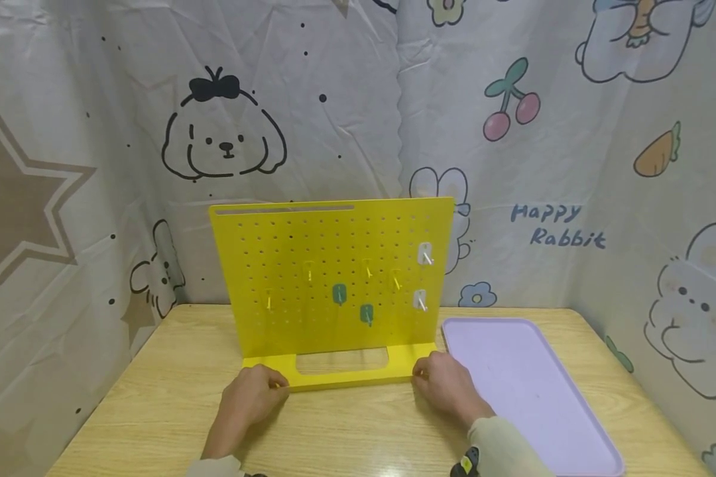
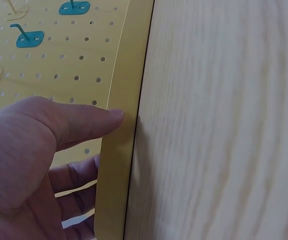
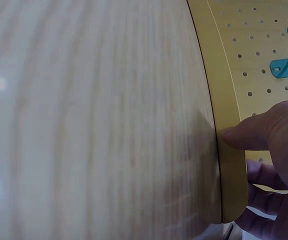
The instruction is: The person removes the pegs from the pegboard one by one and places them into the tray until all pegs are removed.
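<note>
A yellow pegboard (image 1: 328,235) stands upright on its flat yellow base, which has a long cutout. Hooks are fixed to it: yellow ones on the left and in the middle, two green hooks (image 1: 339,294) in the middle, two white hooks (image 1: 425,254) on the right. My left hand (image 1: 252,394) grips the base's left front corner; its thumb (image 2: 101,120) presses the front edge while the other fingers lie around the side. At the opposite corner my right hand (image 1: 444,381) holds the base likewise, its thumb (image 3: 244,136) on the front edge. Some fingertips are hidden behind the base.
A light purple tray (image 1: 513,371) lies right of the pegboard, close to my right forearm. Everything stands on a light wooden table (image 1: 346,430). Behind and at both sides hangs a white curtain (image 1: 346,132) with cartoon prints.
</note>
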`<state>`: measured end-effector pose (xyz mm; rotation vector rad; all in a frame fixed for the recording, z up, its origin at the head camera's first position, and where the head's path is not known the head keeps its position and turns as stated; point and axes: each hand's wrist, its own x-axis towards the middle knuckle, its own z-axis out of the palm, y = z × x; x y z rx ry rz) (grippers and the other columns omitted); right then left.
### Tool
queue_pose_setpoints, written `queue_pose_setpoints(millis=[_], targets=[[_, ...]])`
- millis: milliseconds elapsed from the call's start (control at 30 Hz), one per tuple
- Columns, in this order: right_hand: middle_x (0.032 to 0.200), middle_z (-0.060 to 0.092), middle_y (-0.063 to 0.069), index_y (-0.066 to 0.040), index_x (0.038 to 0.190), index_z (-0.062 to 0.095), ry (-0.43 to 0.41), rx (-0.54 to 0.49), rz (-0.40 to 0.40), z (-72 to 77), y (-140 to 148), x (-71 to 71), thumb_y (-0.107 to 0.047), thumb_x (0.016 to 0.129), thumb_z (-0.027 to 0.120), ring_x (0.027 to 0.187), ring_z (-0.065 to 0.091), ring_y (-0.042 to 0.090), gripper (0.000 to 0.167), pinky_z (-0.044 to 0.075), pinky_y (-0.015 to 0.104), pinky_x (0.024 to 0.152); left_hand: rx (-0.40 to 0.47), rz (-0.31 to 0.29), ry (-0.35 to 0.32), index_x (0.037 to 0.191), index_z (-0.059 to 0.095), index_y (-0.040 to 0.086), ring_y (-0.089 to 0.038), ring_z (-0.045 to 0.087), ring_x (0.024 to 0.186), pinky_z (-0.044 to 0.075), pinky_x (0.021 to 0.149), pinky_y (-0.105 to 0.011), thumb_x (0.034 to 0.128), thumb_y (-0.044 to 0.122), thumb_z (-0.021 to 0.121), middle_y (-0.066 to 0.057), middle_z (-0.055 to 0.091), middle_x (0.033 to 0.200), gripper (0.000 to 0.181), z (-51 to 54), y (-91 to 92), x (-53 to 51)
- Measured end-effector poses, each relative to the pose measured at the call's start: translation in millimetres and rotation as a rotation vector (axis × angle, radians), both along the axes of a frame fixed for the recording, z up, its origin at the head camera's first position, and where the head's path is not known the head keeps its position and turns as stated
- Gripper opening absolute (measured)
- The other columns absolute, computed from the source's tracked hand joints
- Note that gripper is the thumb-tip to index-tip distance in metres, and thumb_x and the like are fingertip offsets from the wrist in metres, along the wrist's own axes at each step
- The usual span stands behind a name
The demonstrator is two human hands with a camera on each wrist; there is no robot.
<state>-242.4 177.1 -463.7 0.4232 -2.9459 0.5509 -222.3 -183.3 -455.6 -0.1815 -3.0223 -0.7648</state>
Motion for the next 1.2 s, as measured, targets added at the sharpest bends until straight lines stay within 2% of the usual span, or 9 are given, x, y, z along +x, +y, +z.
queue_pose_setpoints(millis=[367, 733, 967, 1200], targets=[[0.074, 0.055, -0.006, -0.015, 0.083, 0.077, 0.032, 0.002, 0.029, -0.8, 3.6, 19.6, -0.019, 0.082, 0.080, 0.069, 0.050, 0.012, 0.005, 0.047, 0.037, 0.061, -0.003, -0.007, -0.018, 0.085, 0.080, 0.022, -0.023, 0.066, 0.088, 0.053, 0.073, -0.050, 0.0824, 0.023, 0.079, -0.003, 0.073, 0.096, 0.003, 0.5, -2.3, 5.7], [0.071, 0.051, -0.010, -0.021, 0.080, 0.076, 0.080, 0.012, 0.052, -3.4, 6.7, 39.4, -0.020, 0.080, 0.080, 0.064, 0.048, 0.010, 0.005, 0.045, 0.034, 0.055, 0.027, -0.030, 0.001, 0.082, 0.079, 0.022, -0.025, 0.068, 0.091, 0.053, 0.078, -0.052, 0.0802, 0.025, 0.081, 0.000, 0.073, 0.094, 0.005, -1.6, -3.7, 13.4], [0.071, 0.051, -0.010, -0.019, 0.081, 0.076, 0.054, 0.010, 0.065, -3.2, 8.4, 49.0, -0.020, 0.080, 0.080, 0.064, 0.047, 0.008, 0.004, 0.043, 0.031, 0.054, 0.052, -0.047, -0.008, 0.082, 0.079, 0.023, -0.024, 0.068, 0.092, 0.053, 0.079, -0.053, 0.0799, 0.021, 0.082, 0.000, 0.074, 0.093, 0.004, -1.7, -4.5, 18.8], [0.071, 0.050, -0.012, -0.021, 0.080, 0.075, 0.063, 0.018, 0.060, -1.5, 9.3, 56.5, -0.021, 0.080, 0.081, 0.063, 0.047, 0.006, 0.005, 0.043, 0.030, 0.055, 0.064, -0.056, -0.016, 0.080, 0.078, 0.023, -0.022, 0.067, 0.090, 0.053, 0.080, -0.052, 0.0800, 0.020, 0.082, 0.001, 0.073, 0.091, 0.005, 1.2, -3.6, 23.3]])
